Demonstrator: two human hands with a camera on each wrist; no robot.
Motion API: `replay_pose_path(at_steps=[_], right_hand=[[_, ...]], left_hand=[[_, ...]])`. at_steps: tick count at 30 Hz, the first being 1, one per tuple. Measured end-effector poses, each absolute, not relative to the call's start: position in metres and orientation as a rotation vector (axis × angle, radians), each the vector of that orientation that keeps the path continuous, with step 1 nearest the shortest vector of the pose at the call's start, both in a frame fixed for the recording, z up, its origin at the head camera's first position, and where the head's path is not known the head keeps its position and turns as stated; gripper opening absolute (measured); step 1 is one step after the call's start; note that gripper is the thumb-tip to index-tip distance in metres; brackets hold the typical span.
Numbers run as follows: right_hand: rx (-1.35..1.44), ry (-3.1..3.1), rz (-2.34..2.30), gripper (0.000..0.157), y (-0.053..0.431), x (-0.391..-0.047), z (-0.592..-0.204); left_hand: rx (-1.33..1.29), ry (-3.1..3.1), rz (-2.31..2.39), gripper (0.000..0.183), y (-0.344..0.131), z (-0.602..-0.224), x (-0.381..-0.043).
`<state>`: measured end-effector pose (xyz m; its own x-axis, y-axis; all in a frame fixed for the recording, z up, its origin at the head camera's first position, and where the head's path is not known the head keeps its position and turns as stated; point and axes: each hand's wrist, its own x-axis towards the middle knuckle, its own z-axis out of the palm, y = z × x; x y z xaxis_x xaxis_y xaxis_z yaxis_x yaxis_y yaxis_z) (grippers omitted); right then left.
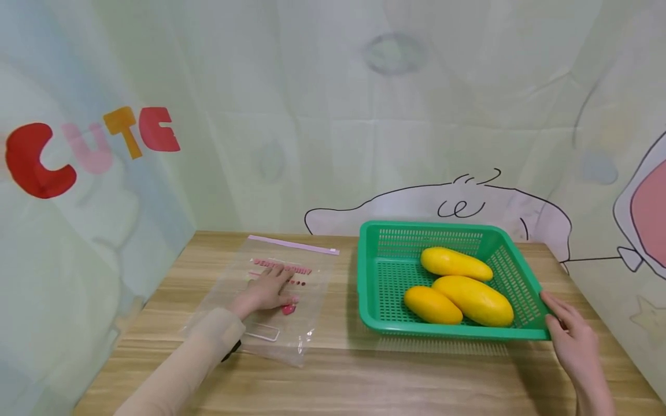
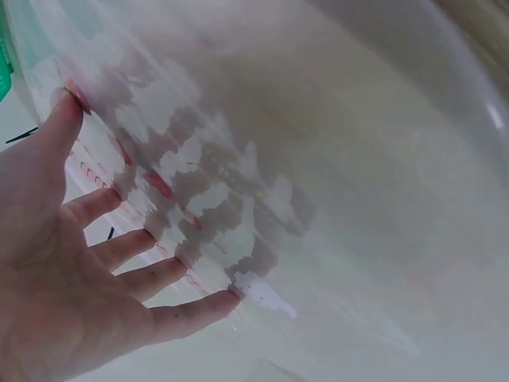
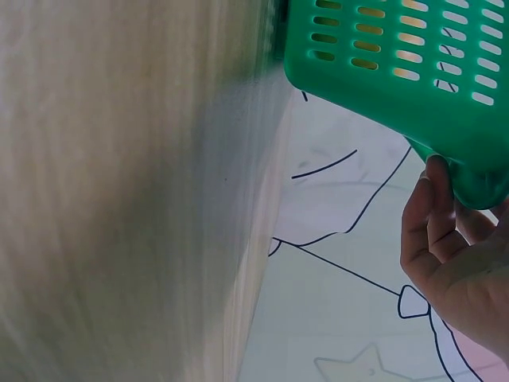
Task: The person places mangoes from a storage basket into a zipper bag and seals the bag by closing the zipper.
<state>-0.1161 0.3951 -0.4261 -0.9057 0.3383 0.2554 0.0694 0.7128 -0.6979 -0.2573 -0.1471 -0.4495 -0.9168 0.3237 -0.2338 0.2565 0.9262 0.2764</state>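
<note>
- Table (image 1: 333, 378) — pale wood-grain top.
- Clear zip bag (image 1: 308, 297) — lying flat, left of centre, pink slider strip at far edge.
- Green basket (image 1: 442, 330), right, apart from bag.

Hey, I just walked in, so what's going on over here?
A person has both hands at a wooden table. Their left hand rests, fingers spread, on a clear zip bag lying flat. Their right hand grips the near right corner of a green plastic basket. Three yellow mangoes lie in the basket; none is in the bag.
</note>
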Motion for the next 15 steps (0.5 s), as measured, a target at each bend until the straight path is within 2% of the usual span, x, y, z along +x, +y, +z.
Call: replay_pose_path(at_steps=[15], right_hand=[[-0.305, -2.534, 1.038, 0.042, 0.3948, -0.1162, -0.4277]], left_hand=[[0.475, 2.807, 0.384, 0.077, -0.1522, -0.4474, -0.2577]])
